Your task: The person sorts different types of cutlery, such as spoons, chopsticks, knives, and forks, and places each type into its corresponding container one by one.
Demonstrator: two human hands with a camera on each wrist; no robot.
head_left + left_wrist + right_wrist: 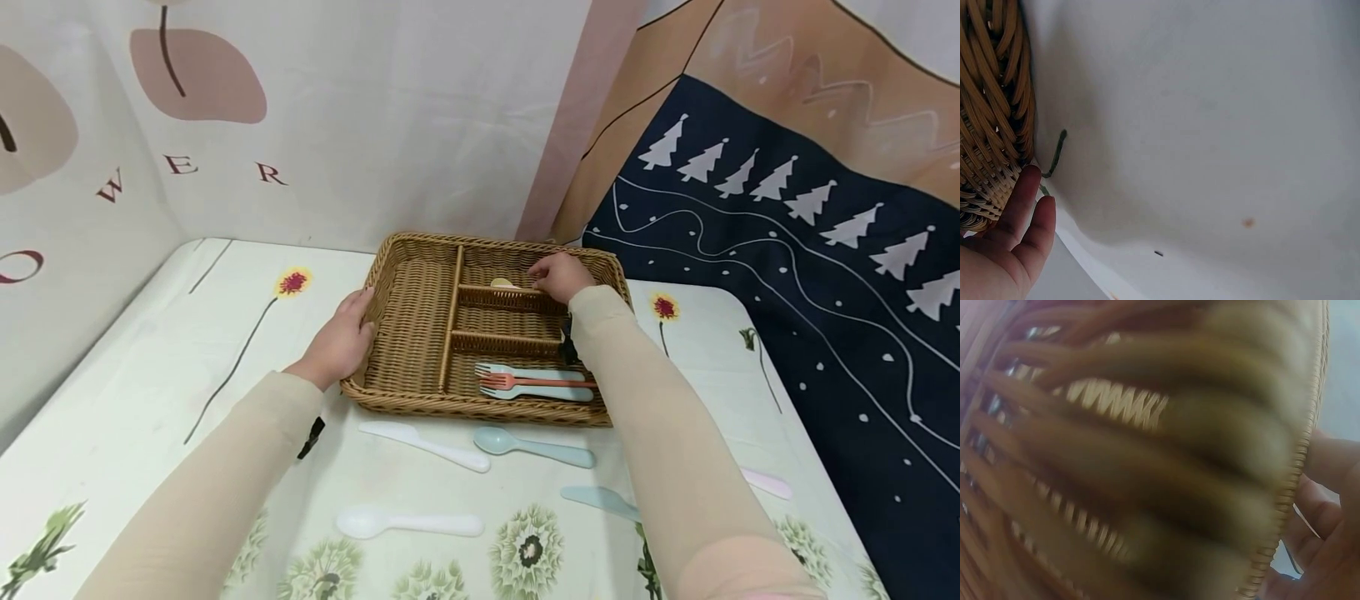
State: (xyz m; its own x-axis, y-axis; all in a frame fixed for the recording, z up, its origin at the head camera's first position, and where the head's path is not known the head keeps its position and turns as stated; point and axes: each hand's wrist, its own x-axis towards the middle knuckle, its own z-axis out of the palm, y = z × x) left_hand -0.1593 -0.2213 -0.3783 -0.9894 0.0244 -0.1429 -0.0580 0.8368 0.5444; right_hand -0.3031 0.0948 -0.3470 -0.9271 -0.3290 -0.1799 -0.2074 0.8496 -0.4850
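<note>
A brown wicker tray (411, 406) with divided compartments lies on the table. My left hand (342, 340) rests against its left side; in the left wrist view two fingers (1038, 228) extend along the weave. My right hand (562, 277) reaches into the back right compartment, its fingers bent downward. A pale yellow piece of cutlery (502, 283) shows just left of those fingers, partly hidden by a divider; whether I hold it is unclear. In the right wrist view the right hand (1329, 519) is partly behind a blurred wicker edge. An orange fork (517, 382) lies between pale blue forks (536, 392) in the front right compartment.
In front of the tray lie a white knife (427, 446), a pale blue spoon (532, 447), a white spoon (420, 524) and a pale blue knife (598, 498). A pink handle (767, 482) shows right of my right arm. Printed curtains hang behind the table.
</note>
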